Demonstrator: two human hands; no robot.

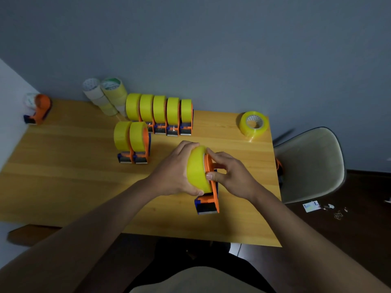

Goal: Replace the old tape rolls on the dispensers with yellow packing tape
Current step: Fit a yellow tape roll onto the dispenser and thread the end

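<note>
Your left hand [175, 172] cups the yellow roll [196, 169], right hand [227, 173] pinches the dispenser [208, 199] frame. Roll's stiff but slick: grip its edges.

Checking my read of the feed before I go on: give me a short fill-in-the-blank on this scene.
1. The left hand grips a ___ tape roll.
2. The right hand holds the orange ___.
3. The loose roll lies flat near the table's far ___ corner.

Missing words: yellow; dispenser; right
</note>
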